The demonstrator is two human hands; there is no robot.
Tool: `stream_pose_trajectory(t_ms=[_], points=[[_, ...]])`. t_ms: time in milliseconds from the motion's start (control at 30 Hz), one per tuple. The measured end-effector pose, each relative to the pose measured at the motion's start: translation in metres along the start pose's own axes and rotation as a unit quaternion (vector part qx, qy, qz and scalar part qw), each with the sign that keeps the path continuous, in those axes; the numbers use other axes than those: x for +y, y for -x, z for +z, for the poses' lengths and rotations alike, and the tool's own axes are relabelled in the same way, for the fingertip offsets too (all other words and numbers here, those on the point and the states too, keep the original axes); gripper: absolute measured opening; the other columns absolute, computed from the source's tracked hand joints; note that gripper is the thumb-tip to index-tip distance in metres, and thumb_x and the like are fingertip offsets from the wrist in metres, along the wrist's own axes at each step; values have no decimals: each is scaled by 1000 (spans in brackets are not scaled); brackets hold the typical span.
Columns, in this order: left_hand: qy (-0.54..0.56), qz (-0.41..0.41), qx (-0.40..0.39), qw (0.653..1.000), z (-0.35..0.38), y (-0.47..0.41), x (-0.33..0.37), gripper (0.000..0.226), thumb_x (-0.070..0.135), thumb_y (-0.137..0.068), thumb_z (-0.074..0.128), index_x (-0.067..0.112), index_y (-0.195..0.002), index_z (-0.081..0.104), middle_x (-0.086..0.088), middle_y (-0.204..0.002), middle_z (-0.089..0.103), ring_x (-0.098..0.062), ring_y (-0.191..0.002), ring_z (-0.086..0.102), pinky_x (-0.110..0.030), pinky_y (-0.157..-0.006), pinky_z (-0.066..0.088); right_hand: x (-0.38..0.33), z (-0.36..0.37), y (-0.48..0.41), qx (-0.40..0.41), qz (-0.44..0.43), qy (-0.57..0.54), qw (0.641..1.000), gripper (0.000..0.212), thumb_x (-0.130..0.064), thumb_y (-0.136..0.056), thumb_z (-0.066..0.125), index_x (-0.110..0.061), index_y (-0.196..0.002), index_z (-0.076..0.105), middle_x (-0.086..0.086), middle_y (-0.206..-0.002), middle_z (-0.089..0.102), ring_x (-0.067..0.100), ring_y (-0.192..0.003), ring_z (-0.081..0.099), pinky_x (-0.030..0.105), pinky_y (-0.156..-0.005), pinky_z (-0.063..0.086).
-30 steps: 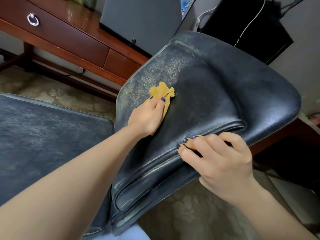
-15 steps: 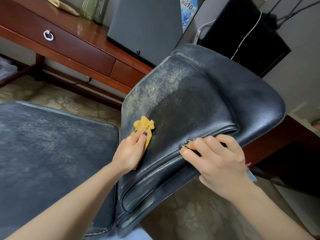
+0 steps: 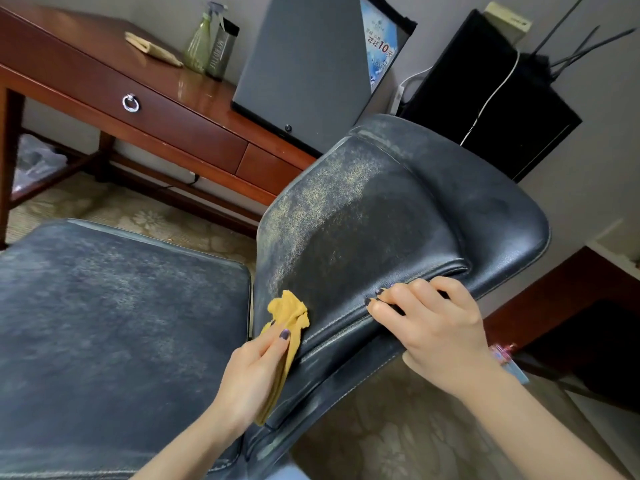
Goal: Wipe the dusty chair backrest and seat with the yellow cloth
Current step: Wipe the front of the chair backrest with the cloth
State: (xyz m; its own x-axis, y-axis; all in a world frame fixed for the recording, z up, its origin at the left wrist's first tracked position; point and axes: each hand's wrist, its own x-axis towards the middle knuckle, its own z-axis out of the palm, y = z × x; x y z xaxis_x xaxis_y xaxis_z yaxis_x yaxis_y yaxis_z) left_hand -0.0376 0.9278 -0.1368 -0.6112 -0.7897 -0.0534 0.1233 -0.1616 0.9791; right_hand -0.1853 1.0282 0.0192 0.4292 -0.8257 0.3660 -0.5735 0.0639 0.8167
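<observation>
Carpet (image 3: 415,427) floral beige; wooden desk (image 3: 104,74) behind, with ring-pull drawer, spray bottle (image 3: 201,39) and folded rag (image 3: 152,48) on top. Dusty seat (image 3: 114,323) at left, backrest (image 3: 398,220) at right, yellowish dust upper left. Yellow cloth (image 3: 289,313) pressed on backrest's lower left, bunched in left hand (image 3: 252,372), fingers curled round it. Right hand (image 3: 436,327) gripping backrest's near edge, fingers wrapped over seam. Poster (image 3: 381,43): "10" legible, rest blurred.
</observation>
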Motion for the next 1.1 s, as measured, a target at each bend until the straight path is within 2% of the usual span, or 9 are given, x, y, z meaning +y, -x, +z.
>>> stream_pose_trajectory(t_ms=[133, 200, 267, 367, 467, 633, 733, 933, 1100], points=[[-6, 16, 1, 1000, 3, 13, 2, 41, 26, -97, 49, 63, -84, 63, 38, -94, 62, 3, -103, 54, -20, -87, 35, 0, 1, 1, 1, 1, -5, 1000, 40, 7, -69, 43, -21, -81, 67, -4, -76, 62, 20, -66, 59, 30, -76, 35], [-22, 34, 0, 999, 6, 17, 4, 54, 24, -96, 51, 74, -78, 55, 34, -116, 55, 6, -116, 46, -20, -98, 31, 0, 1, 1, -4, 3, -11, 1000, 40, 7, -68, 43, -21, -81, 67, -4, -77, 62, 21, -67, 59, 30, -76, 35], [-34, 65, -13, 997, 9, 19, 7, 56, 26, -96, 52, 80, -85, 48, 30, -129, 49, 9, -128, 36, -22, -107, 26, 1, 1, 2, -10, -4, -16, 1000, 42, 8, -70, 39, -20, -82, 68, -3, -78, 63, 21, -68, 60, 30, -76, 35], [-51, 120, -44, 990, 15, 20, 19, 44, 39, -85, 45, 83, -94, 42, 50, -122, 40, 25, -125, 21, -10, -106, 19, 5, -2, 4, -22, -29, -29, 999, 45, 9, -77, 35, -18, -88, 69, -1, -86, 66, 21, -75, 63, 31, -78, 36], [-98, 184, -77, 975, 23, 15, 34, 44, 37, -84, 38, 70, -112, 44, 64, -115, 25, 32, -124, 10, -3, -105, 11, 10, -8, 5, -24, -56, -46, 997, 53, 5, -93, 22, -15, -97, 70, 1, -98, 69, 21, -89, 65, 32, -81, 38], [-132, 235, -111, 957, 38, -2, 54, 43, 37, -90, 34, 60, -127, 36, 41, -139, 24, 12, -139, 5, -28, -119, 6, 19, -10, 16, 2, -83, -89, 993, 34, 0, -99, 29, -16, -112, 56, 3, -110, 59, 20, -102, 53, 32, -85, 39], [-133, 253, -129, 949, 48, -9, 71, 43, 37, -90, 33, 60, -126, 33, 41, -139, 19, 10, -140, 2, -27, -119, 3, 25, -12, 25, 22, -60, -99, 993, 34, 2, -96, 33, -18, -115, 54, 3, -114, 50, 20, -105, 51, 33, -87, 38], [-163, 317, -118, 927, 70, -18, 98, 45, 32, -95, 38, 44, -139, 38, 17, -150, 28, 0, -143, 5, -31, -119, 8, 28, -19, 26, 56, -43, -92, 993, 34, 2, -96, 31, -22, -110, 51, 4, -114, 49, 20, -107, 50, 34, -88, 36], [-181, 378, -78, 905, 65, -20, 68, 46, 23, -96, 44, 35, -140, 41, 19, -147, 32, -2, -143, 14, -37, -118, 16, 29, -14, 22, 18, -53, -72, 996, 40, 1, -81, 48, -22, -114, 48, 3, -120, 47, 21, -114, 47, 34, -99, 29]])
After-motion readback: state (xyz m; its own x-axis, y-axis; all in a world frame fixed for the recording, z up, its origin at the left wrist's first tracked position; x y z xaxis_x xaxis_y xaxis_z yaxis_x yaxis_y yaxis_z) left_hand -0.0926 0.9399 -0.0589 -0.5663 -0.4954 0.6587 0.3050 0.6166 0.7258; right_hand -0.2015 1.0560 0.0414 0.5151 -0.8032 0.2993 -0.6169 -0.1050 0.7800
